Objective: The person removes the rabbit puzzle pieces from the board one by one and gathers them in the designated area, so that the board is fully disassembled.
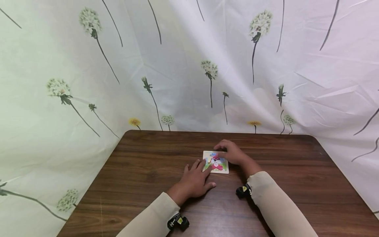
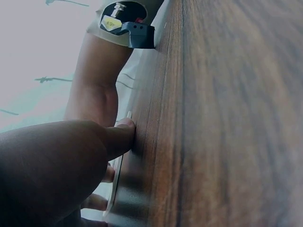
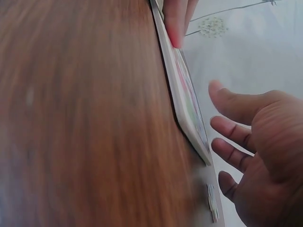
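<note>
A small square picture board, seemingly a jigsaw puzzle (image 1: 219, 167), lies flat on the table, showing a pink cartoon animal with a pale border. On its left side rest the spread fingers of my left hand (image 1: 193, 181); the thumb touches the wood beside it. My right hand (image 1: 234, 154) hovers over the board's upper right corner, fingers loosely bent and holding nothing. In the right wrist view, a gap shows between the right hand (image 3: 265, 146) and the board (image 3: 182, 94). A small flat piece (image 3: 212, 203) lies past the board's corner there.
The dark wooden table (image 1: 142, 184) reaches back to a white curtain (image 1: 177, 65) printed with dandelions. Each sleeve cuff carries a black wrist camera, the left one (image 1: 178, 222) and the right one (image 1: 243, 191).
</note>
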`<state>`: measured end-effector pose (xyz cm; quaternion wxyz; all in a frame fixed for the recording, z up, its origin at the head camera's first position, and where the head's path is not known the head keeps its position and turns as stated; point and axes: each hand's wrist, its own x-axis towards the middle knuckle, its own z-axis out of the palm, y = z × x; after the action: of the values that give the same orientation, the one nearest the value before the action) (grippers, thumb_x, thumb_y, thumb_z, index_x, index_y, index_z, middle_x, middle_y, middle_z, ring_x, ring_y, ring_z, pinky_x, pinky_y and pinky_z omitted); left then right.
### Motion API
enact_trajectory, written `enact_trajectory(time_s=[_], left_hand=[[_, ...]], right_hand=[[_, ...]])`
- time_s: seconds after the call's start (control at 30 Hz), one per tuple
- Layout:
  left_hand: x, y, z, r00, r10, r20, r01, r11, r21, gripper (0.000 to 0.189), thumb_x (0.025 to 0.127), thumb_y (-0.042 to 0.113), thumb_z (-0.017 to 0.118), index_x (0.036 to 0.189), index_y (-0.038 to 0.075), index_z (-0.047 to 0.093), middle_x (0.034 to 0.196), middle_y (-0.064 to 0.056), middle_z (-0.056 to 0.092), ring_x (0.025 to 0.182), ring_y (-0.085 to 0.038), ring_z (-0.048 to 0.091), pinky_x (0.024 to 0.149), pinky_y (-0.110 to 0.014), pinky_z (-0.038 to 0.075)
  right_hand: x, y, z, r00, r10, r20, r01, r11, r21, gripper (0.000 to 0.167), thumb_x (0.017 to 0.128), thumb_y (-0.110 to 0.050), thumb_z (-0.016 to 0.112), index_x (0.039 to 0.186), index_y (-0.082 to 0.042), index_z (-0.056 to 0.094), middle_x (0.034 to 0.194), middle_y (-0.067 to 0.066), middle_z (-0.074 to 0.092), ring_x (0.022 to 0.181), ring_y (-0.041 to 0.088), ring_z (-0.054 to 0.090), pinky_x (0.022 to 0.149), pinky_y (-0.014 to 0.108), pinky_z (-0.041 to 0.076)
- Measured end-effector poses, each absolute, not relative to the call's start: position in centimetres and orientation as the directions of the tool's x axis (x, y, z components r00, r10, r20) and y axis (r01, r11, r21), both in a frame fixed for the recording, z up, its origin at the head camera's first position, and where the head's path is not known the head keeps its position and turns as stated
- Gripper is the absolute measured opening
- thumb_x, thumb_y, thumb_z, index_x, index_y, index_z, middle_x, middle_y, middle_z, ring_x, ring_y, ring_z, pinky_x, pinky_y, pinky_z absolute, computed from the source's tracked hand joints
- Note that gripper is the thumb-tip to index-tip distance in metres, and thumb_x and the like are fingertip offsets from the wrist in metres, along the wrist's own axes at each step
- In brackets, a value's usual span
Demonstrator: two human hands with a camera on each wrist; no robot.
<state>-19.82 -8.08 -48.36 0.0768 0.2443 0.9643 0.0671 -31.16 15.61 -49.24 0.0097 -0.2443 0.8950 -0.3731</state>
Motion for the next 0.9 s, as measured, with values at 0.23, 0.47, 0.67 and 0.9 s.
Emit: enact_trajectory(time_s=[0.23, 0.47, 0.67, 0.9], left_hand=[[-19.8, -8.1, -48.2, -0.869, 0.482, -0.112, 0.46, 0.871, 0.174, 0.073, 0.108, 0.065, 0.056, 0.169, 0.027, 0.045, 0.18, -0.009, 0.032, 0.167, -0.037, 0.029, 0.126, -0.073, 0.032], [-19.8, -8.2, -48.1, -0.867, 0.484, -0.118, 0.462, 0.87, 0.173, 0.073, 0.108, 0.066, 0.056, 0.169, 0.027, 0.045, 0.18, -0.008, 0.031, 0.168, -0.038, 0.029, 0.126, -0.073, 0.032], [-19.8, -8.1, -48.1, -0.865, 0.487, -0.118, 0.465, 0.868, 0.171, 0.073, 0.108, 0.066, 0.056, 0.169, 0.027, 0.045, 0.18, -0.008, 0.032, 0.167, -0.038, 0.03, 0.126, -0.073, 0.032], [-19.7, -8.1, -48.0, -0.867, 0.485, -0.115, 0.464, 0.869, 0.172, 0.073, 0.108, 0.065, 0.056, 0.168, 0.027, 0.045, 0.18, -0.009, 0.032, 0.167, -0.038, 0.03, 0.125, -0.073, 0.032]], right_hand=[[-31.5, 14.8, -48.9, -0.867, -0.481, 0.128, -0.459, 0.672, -0.581, 0.022, 0.102, -0.018, 0.079, 0.124, -0.016, 0.082, 0.129, 0.008, 0.072, 0.126, 0.033, 0.063, 0.111, 0.065, 0.044], [-31.5, 14.3, -48.4, -0.866, -0.497, 0.06, -0.445, 0.709, -0.547, 0.024, 0.101, -0.022, 0.08, 0.125, -0.021, 0.082, 0.134, 0.009, 0.069, 0.131, 0.035, 0.059, 0.114, 0.077, 0.033], [-31.5, 14.2, -48.5, -0.872, -0.488, 0.034, -0.429, 0.729, -0.534, 0.025, 0.101, -0.021, 0.081, 0.126, -0.021, 0.082, 0.137, 0.011, 0.066, 0.133, 0.036, 0.055, 0.115, 0.076, 0.032], [-31.5, 14.3, -48.5, -0.864, -0.503, 0.015, -0.439, 0.737, -0.514, 0.023, 0.102, -0.022, 0.079, 0.125, -0.023, 0.081, 0.139, 0.012, 0.06, 0.133, 0.037, 0.05, 0.114, 0.075, 0.032]])
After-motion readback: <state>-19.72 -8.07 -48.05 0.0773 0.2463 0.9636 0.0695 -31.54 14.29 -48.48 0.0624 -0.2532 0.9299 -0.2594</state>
